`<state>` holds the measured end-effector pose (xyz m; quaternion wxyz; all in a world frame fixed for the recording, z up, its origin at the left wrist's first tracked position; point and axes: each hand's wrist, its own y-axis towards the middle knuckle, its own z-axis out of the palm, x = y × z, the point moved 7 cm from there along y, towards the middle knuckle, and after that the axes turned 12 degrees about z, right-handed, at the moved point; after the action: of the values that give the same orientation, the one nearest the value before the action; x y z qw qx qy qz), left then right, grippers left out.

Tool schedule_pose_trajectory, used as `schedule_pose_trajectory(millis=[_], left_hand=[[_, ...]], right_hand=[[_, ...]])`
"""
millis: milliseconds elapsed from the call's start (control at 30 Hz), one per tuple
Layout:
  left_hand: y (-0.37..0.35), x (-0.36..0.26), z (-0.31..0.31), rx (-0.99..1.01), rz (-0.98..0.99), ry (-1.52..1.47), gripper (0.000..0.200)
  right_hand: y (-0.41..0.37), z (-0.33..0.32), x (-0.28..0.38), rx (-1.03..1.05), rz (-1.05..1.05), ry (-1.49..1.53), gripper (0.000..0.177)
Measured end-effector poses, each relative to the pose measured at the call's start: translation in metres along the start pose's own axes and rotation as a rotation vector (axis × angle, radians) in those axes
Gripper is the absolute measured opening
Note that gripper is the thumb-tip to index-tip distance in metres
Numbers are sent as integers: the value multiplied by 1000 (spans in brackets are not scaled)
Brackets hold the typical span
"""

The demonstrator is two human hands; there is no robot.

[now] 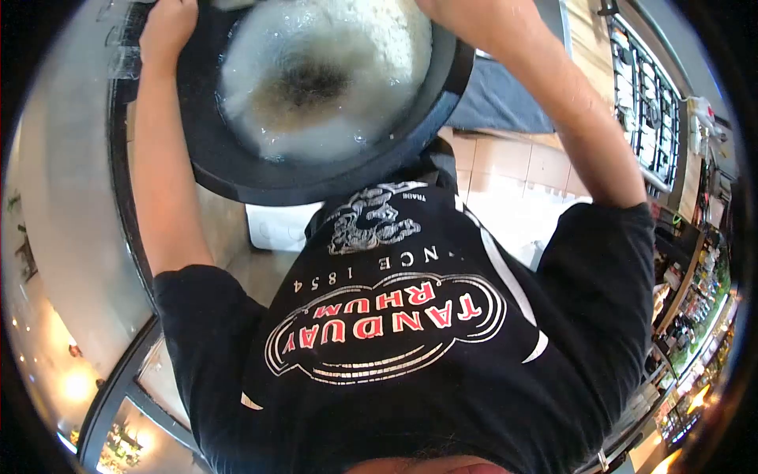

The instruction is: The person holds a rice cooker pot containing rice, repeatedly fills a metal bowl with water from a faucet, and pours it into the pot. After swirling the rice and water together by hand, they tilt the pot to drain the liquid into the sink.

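A large black wok (260, 186) is seen at the top centre, in front of the torso, its far side cut off by the upper edge of the view; cloudy, whitish water (292, 138) is held in it, with small bubbles along the margin and a brownish-black patch showing at the middle. The left hand (169, 33) is placed at the wok's upper left side, with the fingers partly bent and partly cropped; whether the rim is grasped cannot be told. The right hand (444, 9) is reached over the wok's upper right side; its fingers are lost beyond the upper edge, so whether they are clenched or released cannot be told.

To the right of the wok, a blue-gray cloth (505, 99) is laid beside a wooden surface (588, 55); farther right, a gas stove (646, 103) with black grates is seen. Pale floor tiles (517, 162) are visible below the cloth; a black T-shirt (442, 395) printed with "TANDUAY RHUM" is worn, its lettering seen upside down.
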<state>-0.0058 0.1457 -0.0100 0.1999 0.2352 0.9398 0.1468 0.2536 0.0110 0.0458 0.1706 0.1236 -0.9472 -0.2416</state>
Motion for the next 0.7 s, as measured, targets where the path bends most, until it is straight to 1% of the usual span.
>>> schedule_pose_trajectory(millis=[67, 100, 133, 167, 200, 233, 267, 300, 333, 367, 400, 433, 467, 500, 533, 567, 600, 633, 667, 700], left_hand=[[-2, 7, 2, -55, -42, 24, 39], [3, 29, 16, -69, -5, 29, 38], [10, 50, 24, -82, 29, 37, 38], [8, 45, 18, -64, -3, 63, 38], [6, 34, 15, -43, -36, 87, 39], [6, 33, 15, -32, -62, 71, 40], [5, 33, 15, -20, -89, 53, 41], [2, 26, 9, -12, -133, 76, 42], [3, 26, 10, 16, -145, 84, 43], [1, 27, 9, 1, -140, 107, 42], [0, 27, 8, -14, -132, 129, 40], [0, 28, 8, -17, -134, 128, 41], [0, 28, 8, -16, -146, 115, 40], [-1, 29, 8, -19, -151, 105, 40], [-1, 27, 7, -18, -154, 94, 40], [-1, 26, 6, 23, -192, 88, 41], [-1, 22, 3, 16, -182, 88, 41], [-2, 20, 1, 16, -195, 86, 40], [-1, 19, 2, 22, -207, 83, 40], [0, 21, 3, 19, -198, 76, 40]], right_hand=[[-1, -6, -7, -52, -154, -60, 56], [-3, -8, -11, -79, -234, -88, 65], [-10, -17, -30, -230, -162, -65, 37], [-14, -29, -49, -377, -88, -35, 17], [-9, -47, -57, -475, -43, 102, 17], [-12, -57, -82, -591, 172, 175, 9], [-16, -52, -132, -675, 238, 271, 13], [-24, -53, -154, -832, 283, 166, 18], [-28, -49, -160, -913, 449, 458, 24], [-28, -28, -190, -972, 437, 862, 28], [-39, -13, -220, -935, 663, 475, 32], [-42, 9, -229, -899, 861, 739, 36], [-45, 29, -242, -912, 829, 819, 37], [-60, 70, -289, -831, 1146, 884, 33], [-64, 103, -309, -890, 1047, 1106, 32], [-71, 134, -324, -837, 1239, 1153, 29], [-72, 165, -338, -647, 1212, 1143, 25], [-70, 183, -330, -601, 1257, 1220, 19], [-64, 176, -293, -551, 1161, 1281, 18], [-65, 196, -289, -389, 1292, 1302, 12]])
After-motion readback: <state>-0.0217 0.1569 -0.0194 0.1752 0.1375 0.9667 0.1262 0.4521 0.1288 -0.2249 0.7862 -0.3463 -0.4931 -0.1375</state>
